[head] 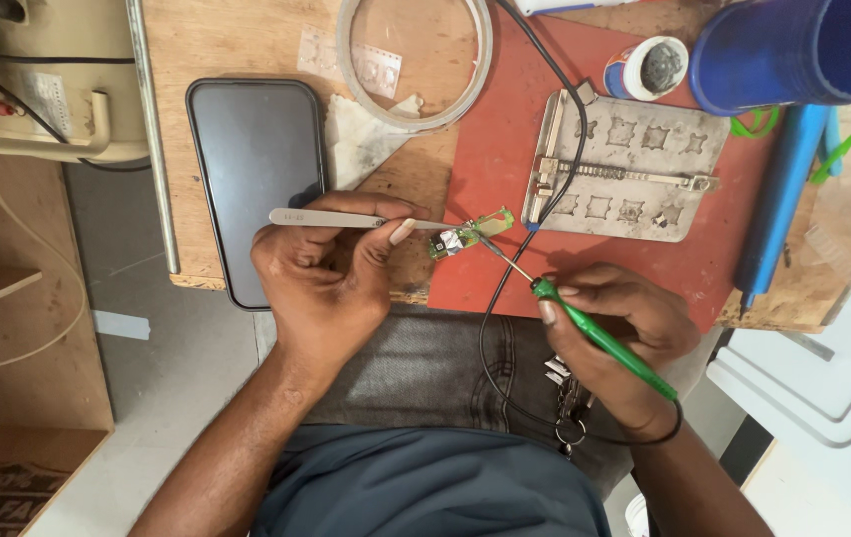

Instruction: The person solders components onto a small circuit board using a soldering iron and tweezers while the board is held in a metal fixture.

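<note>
My left hand (326,273) grips silver tweezers (331,218) whose tips pinch a small green circuit board (470,233) at the edge of a red mat (490,159). Gripped in my right hand (619,333) is a green-handled soldering iron (599,333), its thin metal tip reaching up-left and touching the board. The iron's black cord (505,288) loops down over my lap and runs up across the mat.
A dark phone (255,174) lies face up left of the hands. A metal board-holder jig (634,164) sits on the mat. A round lens ring (416,55), a small tin (649,68), a blue cylinder (793,50) and a blue tool (773,199) lie farther back.
</note>
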